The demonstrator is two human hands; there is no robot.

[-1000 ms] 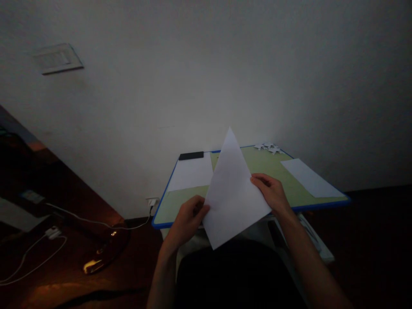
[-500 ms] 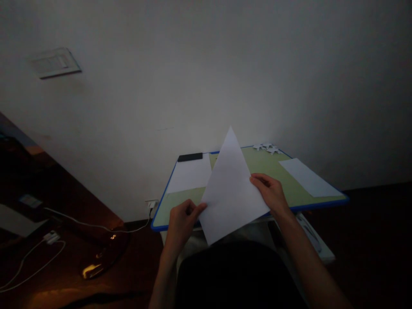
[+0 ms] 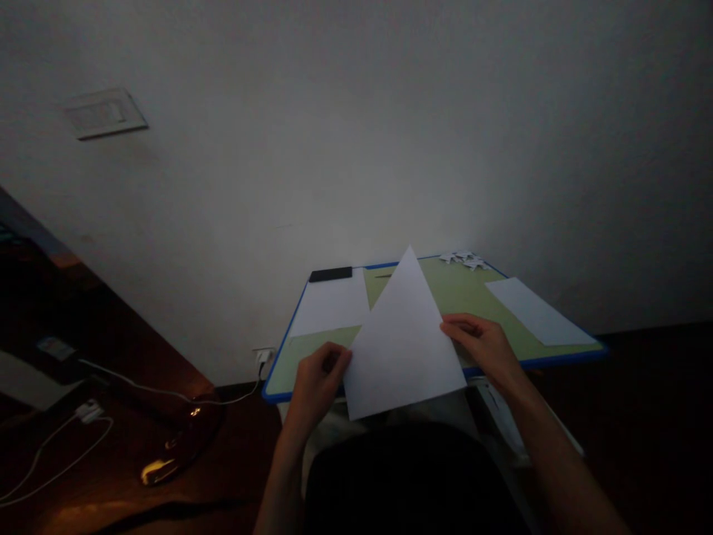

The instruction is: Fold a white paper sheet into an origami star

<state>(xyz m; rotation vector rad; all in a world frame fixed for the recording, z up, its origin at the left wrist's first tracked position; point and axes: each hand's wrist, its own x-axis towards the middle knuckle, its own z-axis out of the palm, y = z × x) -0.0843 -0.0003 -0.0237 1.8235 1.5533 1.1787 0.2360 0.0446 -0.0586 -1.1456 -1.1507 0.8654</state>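
Note:
I hold a white sheet of paper (image 3: 404, 342) folded into a triangle, its point toward the wall, above the near edge of a small green table with a blue rim (image 3: 281, 390). My left hand (image 3: 317, 379) pinches the sheet's left corner. My right hand (image 3: 487, 348) grips its right edge, fingers curled on the paper.
On the table lie a white sheet (image 3: 331, 303) at the back left, a black phone (image 3: 330, 275) behind it, another white sheet (image 3: 538, 312) at the right and several small folded paper pieces (image 3: 465, 258) by the wall. A white cable (image 3: 83, 416) runs over the dark wooden floor at left.
The triangle of paper has tipped lower and flatter toward the table, its tip dropping. Both hands keep their hold and have shifted slightly right and down.

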